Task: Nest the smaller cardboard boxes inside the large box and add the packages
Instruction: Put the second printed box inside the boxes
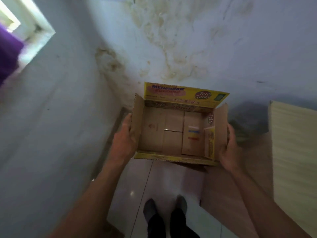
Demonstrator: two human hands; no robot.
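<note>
Hands (126, 134) gripping box (173, 133), "Teh Gelas" label (202, 96)

1. Left hand (126, 134): bare, with no glove, ring or watch visible.
2. Right hand (229, 146): bare, likewise unadorned.
3. Forearms: both bare along their whole visible length; no sleeve in view.
4. Legs: dark trousers, near centre.
5. Feet: dark grey socks (150, 210); details blurred.
</note>
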